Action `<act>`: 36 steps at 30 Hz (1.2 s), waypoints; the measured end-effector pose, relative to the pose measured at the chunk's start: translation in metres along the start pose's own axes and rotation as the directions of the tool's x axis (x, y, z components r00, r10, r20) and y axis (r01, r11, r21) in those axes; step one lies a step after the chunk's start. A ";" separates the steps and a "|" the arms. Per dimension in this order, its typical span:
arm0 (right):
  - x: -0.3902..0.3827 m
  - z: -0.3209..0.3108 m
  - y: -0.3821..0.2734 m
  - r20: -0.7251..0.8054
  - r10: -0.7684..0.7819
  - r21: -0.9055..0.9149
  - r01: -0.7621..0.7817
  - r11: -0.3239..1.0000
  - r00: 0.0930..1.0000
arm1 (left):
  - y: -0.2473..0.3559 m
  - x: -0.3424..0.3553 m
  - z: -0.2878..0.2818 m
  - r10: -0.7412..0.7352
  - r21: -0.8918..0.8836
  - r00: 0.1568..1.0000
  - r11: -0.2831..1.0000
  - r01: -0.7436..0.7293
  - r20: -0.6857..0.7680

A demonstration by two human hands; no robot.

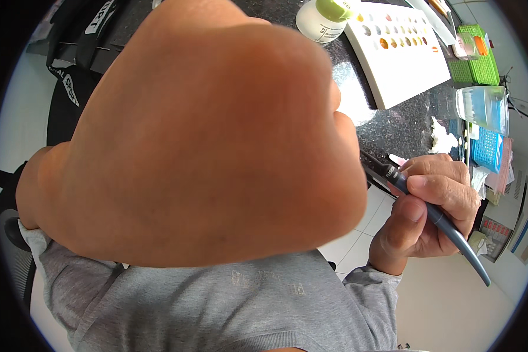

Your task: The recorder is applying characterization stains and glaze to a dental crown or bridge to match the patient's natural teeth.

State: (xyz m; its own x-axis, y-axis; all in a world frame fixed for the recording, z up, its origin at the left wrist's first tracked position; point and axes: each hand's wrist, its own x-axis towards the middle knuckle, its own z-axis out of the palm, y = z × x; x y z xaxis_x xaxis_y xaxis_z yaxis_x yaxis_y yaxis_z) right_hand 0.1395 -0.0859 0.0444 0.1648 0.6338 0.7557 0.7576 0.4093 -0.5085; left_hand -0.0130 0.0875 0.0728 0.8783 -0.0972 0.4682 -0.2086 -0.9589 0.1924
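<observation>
a slim blue-grey tool (456, 237) sits in the right hand (446, 190), at the right of the frame. the hand is mostly closed: thumb and forefinger pinch the shaft while the other fingers curl in behind it. the tool's long axis slants from lower right to upper left – its tapered tail hangs free below the hand, and its dark front end points toward the left hand (264, 141). that is the relation that counts here: the left hand lies just to picture-left of the tool's front end, though the right hand alone is seen to have hold of it.

the left hand looms close to the camera, blurred, filling the middle of the frame (most of the view goes with it). i cannot tell how far open it is or whether it grips anything; the very tip of the tool seems hidden behind it too.

past the hands, toward the upper right, a dark speckled tabletop (393, 129) carries a white board with coloured spots (405, 76), a white jar with a green lid (320, 26), a clear cup (472, 105) and crumpled white tissue (443, 138) – the tissue just above the right hand in the frame.
</observation>
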 end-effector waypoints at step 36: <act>0.039 -0.079 0.057 -0.152 0.511 -0.301 -0.532 0.792 0.846 | 0.024 -0.040 0.017 -0.570 -0.850 0.711 0.042 0.525 0.412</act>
State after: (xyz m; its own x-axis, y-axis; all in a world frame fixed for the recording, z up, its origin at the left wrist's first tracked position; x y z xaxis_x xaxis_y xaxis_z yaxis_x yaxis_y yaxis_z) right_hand 0.2389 -0.0898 0.0779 0.6222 0.6459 0.4423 0.7022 -0.2108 -0.6800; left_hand -0.0458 0.0641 0.0441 0.9206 0.3677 -0.1316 0.0869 0.1357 0.9869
